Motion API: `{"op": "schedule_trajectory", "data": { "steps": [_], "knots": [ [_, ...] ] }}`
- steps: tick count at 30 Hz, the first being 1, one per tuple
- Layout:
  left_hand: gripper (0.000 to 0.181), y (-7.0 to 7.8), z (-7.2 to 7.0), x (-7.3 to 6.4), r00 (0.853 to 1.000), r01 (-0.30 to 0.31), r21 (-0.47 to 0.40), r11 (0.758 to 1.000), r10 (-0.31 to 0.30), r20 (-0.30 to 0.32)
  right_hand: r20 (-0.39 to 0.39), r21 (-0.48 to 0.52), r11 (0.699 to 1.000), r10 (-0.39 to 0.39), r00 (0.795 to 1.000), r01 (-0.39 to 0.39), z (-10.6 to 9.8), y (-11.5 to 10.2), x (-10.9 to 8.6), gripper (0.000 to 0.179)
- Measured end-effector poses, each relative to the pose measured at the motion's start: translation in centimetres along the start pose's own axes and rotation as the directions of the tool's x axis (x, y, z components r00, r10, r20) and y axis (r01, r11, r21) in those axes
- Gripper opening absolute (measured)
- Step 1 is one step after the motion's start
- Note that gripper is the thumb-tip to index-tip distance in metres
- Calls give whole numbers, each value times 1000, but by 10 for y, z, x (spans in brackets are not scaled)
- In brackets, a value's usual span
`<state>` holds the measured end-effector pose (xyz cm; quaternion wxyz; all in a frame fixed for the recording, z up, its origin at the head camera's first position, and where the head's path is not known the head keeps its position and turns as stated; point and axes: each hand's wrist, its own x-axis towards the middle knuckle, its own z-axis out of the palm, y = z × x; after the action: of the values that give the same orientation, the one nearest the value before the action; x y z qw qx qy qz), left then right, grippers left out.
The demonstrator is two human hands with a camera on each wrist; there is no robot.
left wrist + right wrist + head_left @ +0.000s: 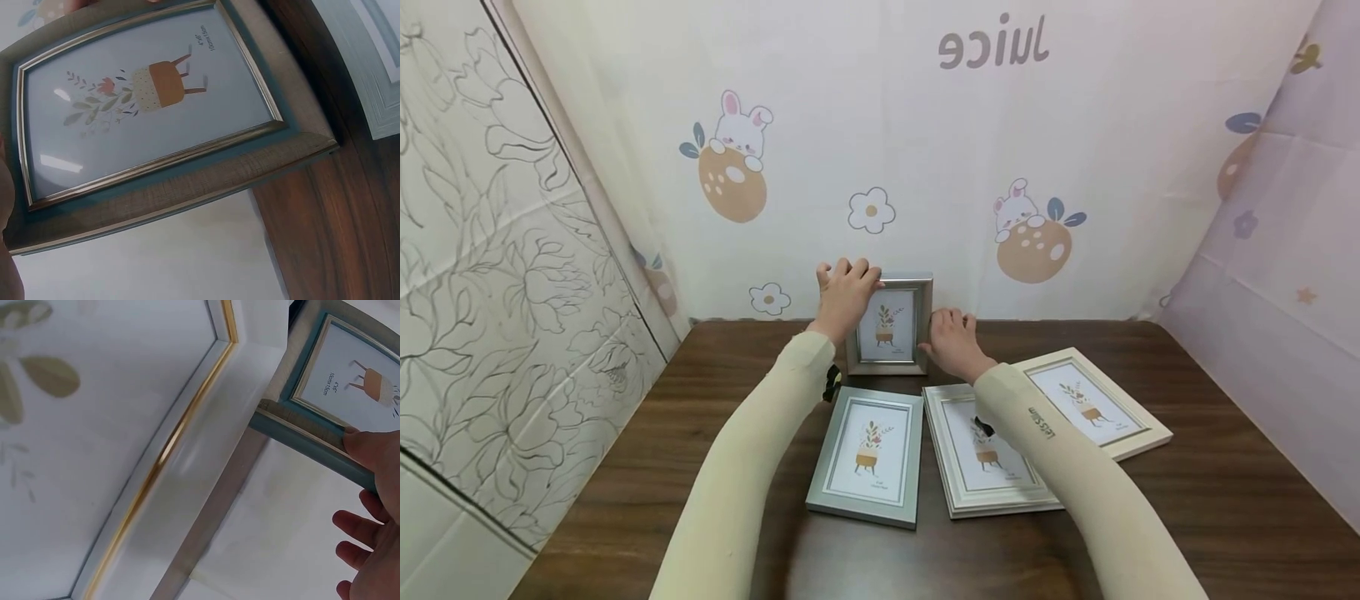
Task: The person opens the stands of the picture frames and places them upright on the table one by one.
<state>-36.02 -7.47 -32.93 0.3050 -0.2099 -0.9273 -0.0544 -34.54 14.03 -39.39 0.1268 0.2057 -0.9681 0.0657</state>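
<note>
A taupe-and-teal picture frame with a potted-plant print stands upright at the back of the table, near the wall cloth. My left hand grips its upper left corner, fingers over the top edge. At its right side, my right hand pinches the edge. The right wrist view shows that thumb on the front of the frame, with the other fingers spread beside and behind the edge. In the left wrist view the picture frame fills most of the picture, and only bits of the left hand show.
A silvery green picture frame lies face up in front of the upright one. Right of it are white picture frames, stacked and partly under my right sleeve. A cream picture frame lies farther right. Printed cloth hangs behind the wooden table.
</note>
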Motion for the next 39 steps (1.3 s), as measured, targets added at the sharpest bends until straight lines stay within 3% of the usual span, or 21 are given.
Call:
{"op": "schedule_trajectory", "data": {
  "steps": [7,17,26,39],
  "knots": [
    [31,1,4,1,1000,31,-15,999,-31,-1,22,-18,1000,13,1000,-12,-1,-2,2,50],
    [43,4,2,3,993,60,44,997,-64,103,68,3,998,54,996,-55,1,1,9,52],
    [50,-1,10,1,988,68,71,995,-77,136,92,64,993,88,992,-95,1,2,13,50],
    [66,-1,10,3,954,108,64,992,-122,275,142,122,981,133,981,-151,3,4,18,48]
  ]
}}
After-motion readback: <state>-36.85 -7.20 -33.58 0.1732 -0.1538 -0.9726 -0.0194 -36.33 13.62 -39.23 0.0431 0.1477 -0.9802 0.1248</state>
